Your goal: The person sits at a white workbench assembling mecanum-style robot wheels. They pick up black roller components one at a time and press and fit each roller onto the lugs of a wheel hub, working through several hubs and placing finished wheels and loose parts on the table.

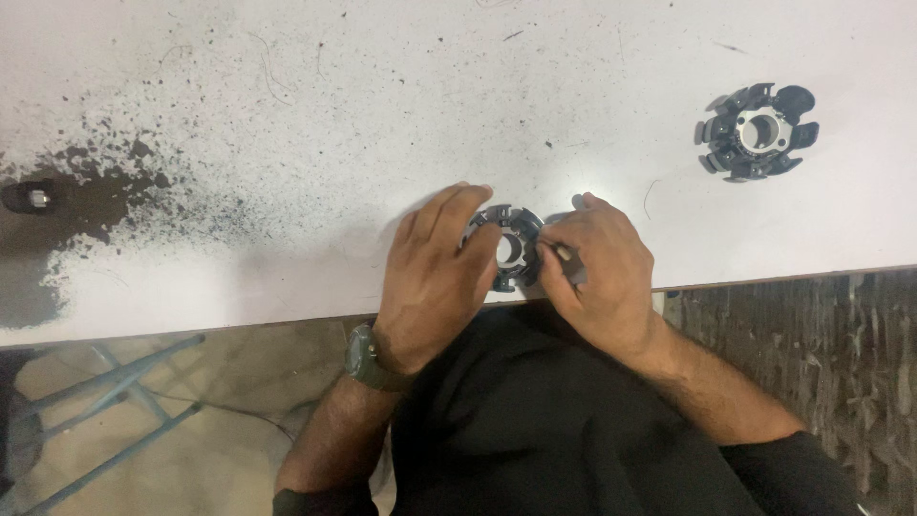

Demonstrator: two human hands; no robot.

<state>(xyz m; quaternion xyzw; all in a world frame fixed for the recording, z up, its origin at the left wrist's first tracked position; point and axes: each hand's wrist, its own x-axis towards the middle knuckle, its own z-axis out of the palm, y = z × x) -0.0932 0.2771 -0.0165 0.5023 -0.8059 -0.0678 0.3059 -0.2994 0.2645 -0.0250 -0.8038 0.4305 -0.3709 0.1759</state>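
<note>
A dark round part with a centre hole and short arms, like a small stator core (509,247), lies on the white table (382,115) near its front edge. My left hand (437,272) rests on its left side, fingers curled over the rim. My right hand (597,272) presses against its right side and pinches a small thin metal piece (565,254) between thumb and fingers. A dark watch sits on my left wrist.
A second, similar dark ring part with several lobes (756,132) lies at the far right of the table. Black specks and a worn dark patch (86,201) cover the left side. A small bolt (36,198) sits at the left edge. Metal stool legs (105,382) stand below.
</note>
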